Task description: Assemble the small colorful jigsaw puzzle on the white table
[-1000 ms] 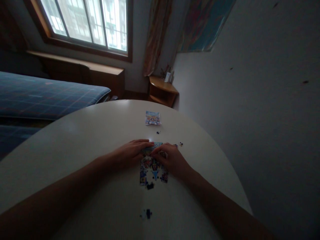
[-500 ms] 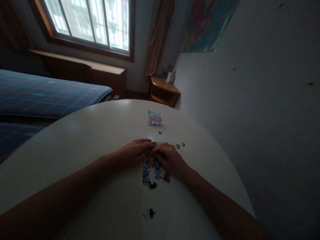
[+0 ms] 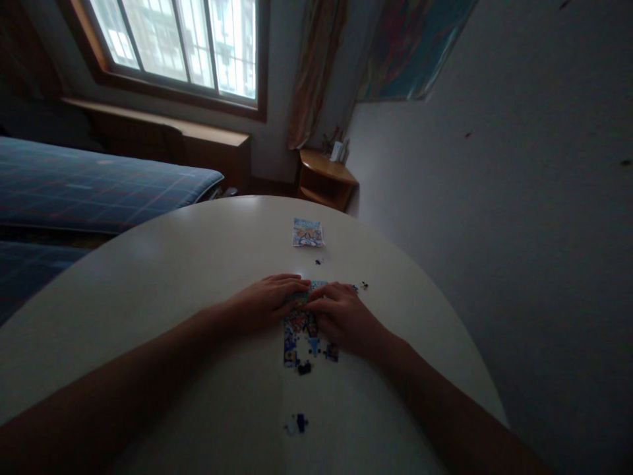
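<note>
A partly assembled jigsaw puzzle [image 3: 299, 322] with a small colourful picture lies on the table, gaps showing in its lower part. My left hand [image 3: 270, 300] rests flat across its upper left edge, fingers stretched out and touching it. From the right, my right hand [image 3: 343, 315] lies over the puzzle's right side. Its fingers reach to the middle, spread slightly, with no piece visible in them. A dark loose piece [image 3: 304, 368] sits against the lower edge. Nearer to me lie a pale piece and a dark blue piece [image 3: 301, 423] side by side.
Beyond the puzzle lies a printed picture packet [image 3: 308, 233], with a small piece [image 3: 319, 262] in front of it. More loose pieces [image 3: 364, 285] lie past my right hand. The round white table [image 3: 222, 237] has a wall on its right and a blue plaid mattress [image 3: 109, 188] at left.
My right hand's fingers have gone from a bent pinch over the puzzle to a straighter, flatter pose. The left hand has stayed in place. The view has shifted slightly.
</note>
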Demonstrator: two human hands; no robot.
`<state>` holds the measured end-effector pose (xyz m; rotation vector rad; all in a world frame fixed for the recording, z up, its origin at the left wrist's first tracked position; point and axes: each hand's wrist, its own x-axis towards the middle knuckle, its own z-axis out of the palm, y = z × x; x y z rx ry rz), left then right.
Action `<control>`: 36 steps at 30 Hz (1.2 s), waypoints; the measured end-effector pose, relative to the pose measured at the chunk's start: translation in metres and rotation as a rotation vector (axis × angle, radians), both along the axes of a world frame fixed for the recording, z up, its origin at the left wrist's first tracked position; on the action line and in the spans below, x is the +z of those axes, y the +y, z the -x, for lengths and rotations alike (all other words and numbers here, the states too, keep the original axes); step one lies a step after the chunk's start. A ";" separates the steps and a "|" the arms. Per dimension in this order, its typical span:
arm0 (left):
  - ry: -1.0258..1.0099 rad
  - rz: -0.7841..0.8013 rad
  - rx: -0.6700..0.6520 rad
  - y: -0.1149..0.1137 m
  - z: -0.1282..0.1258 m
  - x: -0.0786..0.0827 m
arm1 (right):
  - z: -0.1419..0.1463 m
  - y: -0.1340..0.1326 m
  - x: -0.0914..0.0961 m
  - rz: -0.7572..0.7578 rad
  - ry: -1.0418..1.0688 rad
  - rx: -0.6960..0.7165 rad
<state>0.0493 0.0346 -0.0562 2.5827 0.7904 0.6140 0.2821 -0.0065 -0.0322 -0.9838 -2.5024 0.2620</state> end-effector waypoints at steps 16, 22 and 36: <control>0.042 -0.002 0.032 -0.002 -0.002 0.001 | -0.005 -0.009 0.013 -0.004 -0.115 0.036; 0.104 -0.010 0.119 -0.004 -0.003 0.007 | -0.032 0.005 0.024 -0.056 -0.111 -0.306; -0.218 0.179 0.327 -0.006 0.002 0.022 | -0.096 0.030 0.023 0.189 -0.187 -0.702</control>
